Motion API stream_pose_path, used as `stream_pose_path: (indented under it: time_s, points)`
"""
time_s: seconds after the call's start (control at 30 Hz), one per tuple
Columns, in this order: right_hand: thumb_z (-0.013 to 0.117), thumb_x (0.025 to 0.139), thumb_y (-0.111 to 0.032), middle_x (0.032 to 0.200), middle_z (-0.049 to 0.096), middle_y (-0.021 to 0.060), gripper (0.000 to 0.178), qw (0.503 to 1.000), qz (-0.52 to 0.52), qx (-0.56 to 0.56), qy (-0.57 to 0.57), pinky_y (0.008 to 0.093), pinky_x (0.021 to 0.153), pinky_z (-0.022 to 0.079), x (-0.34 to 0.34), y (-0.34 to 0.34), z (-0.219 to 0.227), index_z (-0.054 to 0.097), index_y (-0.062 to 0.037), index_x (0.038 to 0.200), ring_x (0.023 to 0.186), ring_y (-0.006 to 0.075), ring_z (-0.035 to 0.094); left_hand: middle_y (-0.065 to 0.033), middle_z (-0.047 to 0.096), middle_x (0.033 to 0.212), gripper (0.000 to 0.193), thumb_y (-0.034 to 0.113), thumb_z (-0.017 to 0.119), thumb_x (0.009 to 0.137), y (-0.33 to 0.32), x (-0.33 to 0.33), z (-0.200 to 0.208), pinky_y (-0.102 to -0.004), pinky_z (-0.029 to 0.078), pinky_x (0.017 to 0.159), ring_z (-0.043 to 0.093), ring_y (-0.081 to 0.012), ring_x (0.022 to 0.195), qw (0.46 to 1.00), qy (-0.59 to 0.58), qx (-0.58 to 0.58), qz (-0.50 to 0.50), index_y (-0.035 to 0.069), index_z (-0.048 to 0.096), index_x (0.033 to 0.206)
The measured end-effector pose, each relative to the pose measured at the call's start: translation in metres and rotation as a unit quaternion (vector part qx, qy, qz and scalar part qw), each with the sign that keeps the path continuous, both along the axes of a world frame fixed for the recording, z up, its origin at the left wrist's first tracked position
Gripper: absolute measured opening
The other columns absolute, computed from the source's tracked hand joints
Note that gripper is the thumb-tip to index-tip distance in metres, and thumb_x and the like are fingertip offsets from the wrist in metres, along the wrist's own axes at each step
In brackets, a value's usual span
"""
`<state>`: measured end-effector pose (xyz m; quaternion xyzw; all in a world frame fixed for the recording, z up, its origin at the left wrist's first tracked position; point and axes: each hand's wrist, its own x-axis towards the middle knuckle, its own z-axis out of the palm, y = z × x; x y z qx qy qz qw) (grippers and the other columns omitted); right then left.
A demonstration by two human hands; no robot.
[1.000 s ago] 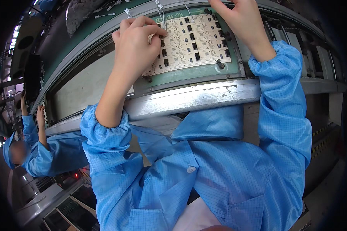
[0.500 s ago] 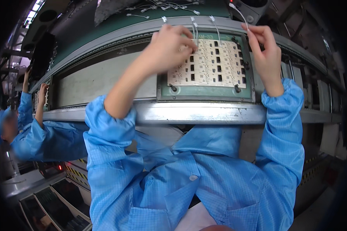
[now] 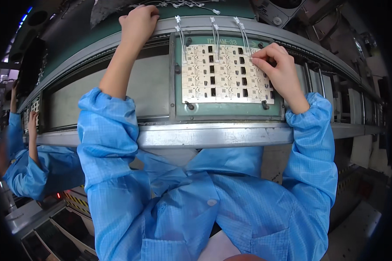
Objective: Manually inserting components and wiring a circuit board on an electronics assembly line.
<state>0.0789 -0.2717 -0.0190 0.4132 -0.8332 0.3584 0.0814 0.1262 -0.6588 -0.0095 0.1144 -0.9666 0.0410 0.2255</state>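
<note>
White circuit boards [image 3: 224,80] with rows of black parts lie in a green carrier frame [image 3: 226,112]. Pairs of thin cables with white connectors [image 3: 213,27] hang over the rail from the boards' upper edge. At the upper right, my right hand [image 3: 281,71] is closed in a pinch on the lower end of a white cable [image 3: 245,37], against the board. My left hand [image 3: 138,27] reaches across the rail to the green surface, its fingers curled beside loose white cables; what they hold, if anything, is hidden.
A metal rail [image 3: 213,137] runs along the near side. Loose white cables [image 3: 191,4] lie on the green surface [image 3: 74,65] at the far side. At the left, a co-worker in blue [image 3: 43,167] works at the same line. A dark box-like device [image 3: 276,13] stands at the far right.
My left hand has left the boards' upper left and moved to the far-side cables. My right hand has brought its cable down and left onto the board. The cables on the left now show.
</note>
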Motion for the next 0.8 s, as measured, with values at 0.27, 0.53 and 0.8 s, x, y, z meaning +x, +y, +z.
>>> stream_pose_path:
  time_s: [0.27, 0.53, 0.8]
  points:
    - [0.074, 0.088, -0.005, 0.085, 0.063, 0.0040, 0.008, 0.999, 0.019, 0.006, -0.050, 0.0280, 0.066, 0.046, 0.003, -0.002, -0.001, 0.075, -0.0010, 0.095, 0.078, 0.0149, 0.057, -0.0043, 0.072, 0.098, 0.015, 0.020, 0.069, 0.088, 0.015, 0.006, -0.002, -0.0437, 0.045, 0.084, 0.068, -0.0254, 0.097, 0.995, 0.050, 0.089, -0.005, 0.016, 0.076, 0.101]
    - [0.075, 0.088, -0.008, 0.084, 0.062, 0.0040, 0.007, 0.998, 0.047, 0.025, 0.041, 0.0296, 0.064, 0.045, 0.005, -0.007, -0.001, 0.073, -0.0015, 0.090, 0.076, 0.0166, 0.058, -0.0117, 0.073, 0.094, 0.013, 0.010, 0.068, 0.089, 0.043, 0.032, 0.040, -0.0407, 0.049, 0.080, 0.070, -0.0296, 0.089, 0.968, 0.193, 0.146, -0.063, 0.006, 0.077, 0.097]
    - [0.072, 0.091, -0.010, 0.088, 0.061, -0.0006, 0.004, 0.988, 0.053, 0.068, 0.128, 0.0351, 0.095, 0.030, 0.010, -0.008, 0.006, 0.070, -0.0085, 0.094, 0.082, 0.0170, 0.058, -0.0140, 0.072, 0.091, 0.012, -0.001, 0.069, 0.088, 0.068, 0.062, 0.068, -0.0328, 0.053, 0.074, 0.071, -0.0248, 0.081, 0.903, 0.284, 0.291, -0.136, -0.001, 0.075, 0.098]
